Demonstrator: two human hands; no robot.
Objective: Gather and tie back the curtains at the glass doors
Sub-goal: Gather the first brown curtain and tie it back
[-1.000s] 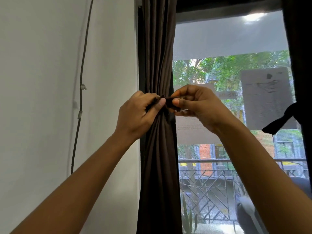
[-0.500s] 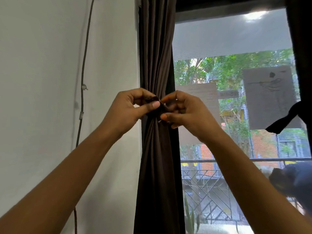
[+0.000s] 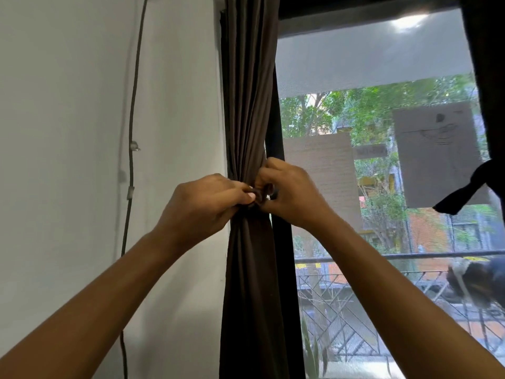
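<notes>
The curtain (image 3: 248, 119) hangs gathered at frame centre, with the left hand (image 3: 202, 206) and right hand (image 3: 292, 195) each keeping a grip clamped on its dark tie (image 3: 261, 195) (the knot seems half-made, though fingers hide it), while the far curtain (image 3: 489, 77) at the right edge looks tied.

My left hand (image 3: 202, 206) and right hand (image 3: 291, 196) have drawn together; both now curl tightly over the tie (image 3: 261, 195), where before only fingertips pinched it.
</notes>
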